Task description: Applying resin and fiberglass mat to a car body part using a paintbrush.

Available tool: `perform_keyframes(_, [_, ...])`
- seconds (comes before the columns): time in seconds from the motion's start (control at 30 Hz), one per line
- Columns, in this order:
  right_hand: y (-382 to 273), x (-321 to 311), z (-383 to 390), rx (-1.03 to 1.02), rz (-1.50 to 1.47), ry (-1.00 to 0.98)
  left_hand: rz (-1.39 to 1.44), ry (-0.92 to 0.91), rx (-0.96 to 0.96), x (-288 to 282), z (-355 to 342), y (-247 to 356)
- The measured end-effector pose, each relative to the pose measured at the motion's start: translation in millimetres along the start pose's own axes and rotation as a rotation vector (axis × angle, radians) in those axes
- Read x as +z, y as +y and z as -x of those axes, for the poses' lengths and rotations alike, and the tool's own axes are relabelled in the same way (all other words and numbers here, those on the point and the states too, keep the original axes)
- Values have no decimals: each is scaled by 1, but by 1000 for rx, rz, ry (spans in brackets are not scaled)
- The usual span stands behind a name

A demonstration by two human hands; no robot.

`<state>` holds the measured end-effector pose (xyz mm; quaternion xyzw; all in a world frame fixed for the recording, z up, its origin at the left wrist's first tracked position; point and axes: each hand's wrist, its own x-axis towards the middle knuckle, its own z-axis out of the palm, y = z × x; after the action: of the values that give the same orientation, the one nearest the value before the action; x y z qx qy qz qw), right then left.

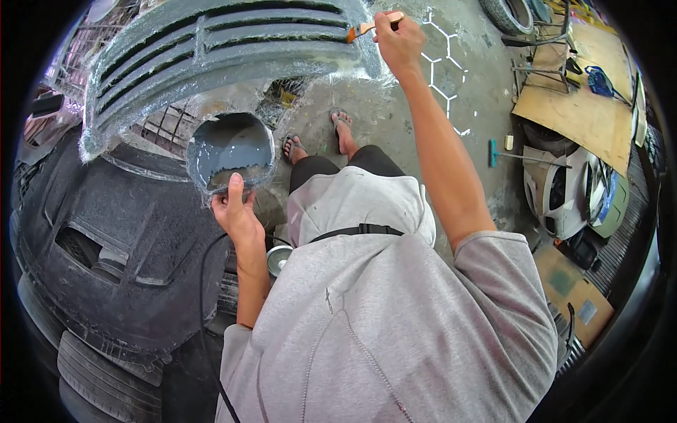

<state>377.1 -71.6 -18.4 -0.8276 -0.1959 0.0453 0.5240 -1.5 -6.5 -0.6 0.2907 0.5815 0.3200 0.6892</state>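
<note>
My right hand is closed round the wooden handle of a paintbrush. The brush's orange-brown bristles touch the right end of a grey-green slatted fibreglass panel, which has long dark slots and frayed white fibres along its edges. Lower and to the left, my left hand grips the near rim of a round tub, thumb over the edge. Grey coating streaks the tub's inner wall, and some grey-brown matter lies inside near my thumb. The fingers under the tub are partly hidden.
A large black moulded car panel fills the left, above stacked tyres. A black cable hangs by my left arm. On the right are a wooden board, a teal squeegee, a white car part and a tyre.
</note>
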Motion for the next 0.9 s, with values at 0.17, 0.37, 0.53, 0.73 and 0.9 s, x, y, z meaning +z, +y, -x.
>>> perform_keyframes(0.17, [-1,9,-12,-33,136,-4,11,3,4,0,1,-1])
perform_keyframes(0.37, [8,15,-21,-127,418,-70,1,9,-6,-4,-2,-5])
perform_keyframes(0.53, [0,-7,-21,-203,319,146,20,-10,3,-2,0,-3])
perform_keyframes(0.73, [-21,-22,-15,-114,237,147,15,-7,-4,2,3,0])
perform_keyframes(0.9, [-22,-12,2,3,146,62,8,-23,-6,-1,1,-1])
